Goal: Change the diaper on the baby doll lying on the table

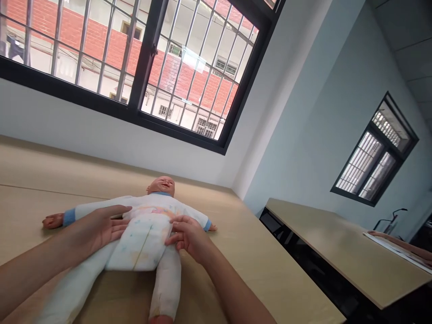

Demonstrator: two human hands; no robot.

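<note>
Two hands: both bare, reaching in from the near side of a pale wooden worktop [256, 270], one on each side of a baby doll's diaper [145, 243].
Doll: the baby doll [143, 202] lies on its back, its head [164, 184] close to the worktop's far edge, its legs [168, 279] spread toward the near side; one foot is partly cut off at the bottom of the view.
Diaper: white, with a faint teal and peach print and a yellowish line down the middle; its front panel lies over the doll's belly and between its legs, left of the worktop's right edge.
Left hand [101, 227]: beside the diaper's left side, fingers straight and reaching to its edge, thumb held apart above them; the hand is open, not closed around anything.
Right hand [191, 238]: at the diaper's right side, fingers bent and fingertips against the edge; I cannot tell whether they pinch it.
Clothing: a white shirt [182, 209] with a pink print on the chest, a blue collar and blue cuffs; both sleeves stretch out sideways across the worktop.
Wall and window: the worktop's far edge meets a pale wall, with a dark-framed, barred window [135, 110] above; red brick shows outside.
Second table [320, 229]: beyond the worktop's right edge, with a flat white item [398, 252] near its far side.
</note>
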